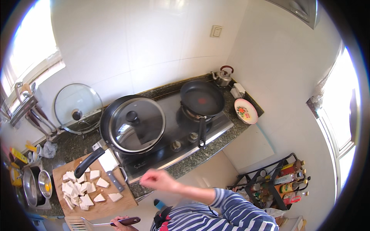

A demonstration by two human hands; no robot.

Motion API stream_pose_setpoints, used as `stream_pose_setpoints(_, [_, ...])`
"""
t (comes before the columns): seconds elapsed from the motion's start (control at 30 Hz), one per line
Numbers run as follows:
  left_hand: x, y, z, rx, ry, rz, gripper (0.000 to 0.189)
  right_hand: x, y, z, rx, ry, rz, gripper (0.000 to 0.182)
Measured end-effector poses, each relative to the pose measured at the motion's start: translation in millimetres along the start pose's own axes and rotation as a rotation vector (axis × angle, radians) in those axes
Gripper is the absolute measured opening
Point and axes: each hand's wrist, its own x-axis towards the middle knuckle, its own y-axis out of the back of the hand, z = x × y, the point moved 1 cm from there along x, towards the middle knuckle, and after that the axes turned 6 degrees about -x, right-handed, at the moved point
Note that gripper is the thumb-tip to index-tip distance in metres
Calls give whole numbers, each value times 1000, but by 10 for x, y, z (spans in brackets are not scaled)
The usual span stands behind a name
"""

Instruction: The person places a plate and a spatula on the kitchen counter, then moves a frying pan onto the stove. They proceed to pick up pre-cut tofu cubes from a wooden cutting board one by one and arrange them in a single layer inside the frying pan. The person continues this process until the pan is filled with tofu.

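Note:
My left hand point(123, 224) grips the dark handle of a slotted metal spatula point(75, 223) at the bottom edge. My right hand point(159, 180), blurred, is held over the counter's front edge with its fingers curled; no object shows in it. Cut pieces of what looks like tofu point(75, 189) lie on a wooden cutting board point(115, 206). A cleaver point(115, 180) with a grey handle rests at the board's right side, its blade partly under the wok's handle. The black wok point(105, 127) stands on the left burner under a glass lid point(150, 124).
A dark frying pan point(202, 96) sits on the right burner, handle towards me. Beyond are a kettle point(223, 78) and a floral bowl point(245, 111). Another glass lid point(78, 101) leans on the wall. A metal bowl with egg point(45, 184) is by the sink; a bottle rack point(268, 184) stands right.

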Motion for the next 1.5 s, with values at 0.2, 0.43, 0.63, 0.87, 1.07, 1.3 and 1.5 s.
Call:
stream_pose_setpoints(0.2, [-216, -304, -125, -109, 95, -211, 33, -225, 2500, -56, -119, -62, 745, 8])
stream_pose_setpoints(0.43, [-893, -822, 107, -205, 58, -161, 29, 103, 4148, 348, -883, -139, 750, 12])
stream_pose_setpoints(0.63, [-1136, -1048, 213, -236, 65, -144, 27, 442, 4508, 647, -993, -291, 538, 12])
stream_pose_setpoints(0.87, [-1137, -1148, 199, -278, 56, -165, 26, 297, 4491, 424, -988, -71, 684, 13])
stream_pose_setpoints(1.07, [-1046, -1299, 218, -261, 66, -269, 25, 305, 4442, 456, -942, 47, 667, 13])
stream_pose_setpoints(1.3, [-1018, -1366, 216, -198, 50, -312, 22, 352, 4294, 457, -1011, -289, 618, 14])
stream_pose_setpoints(1.5, [-976, -1278, 215, -192, 35, -229, 23, -630, 3274, -516, -1054, 418, 1191, 6])
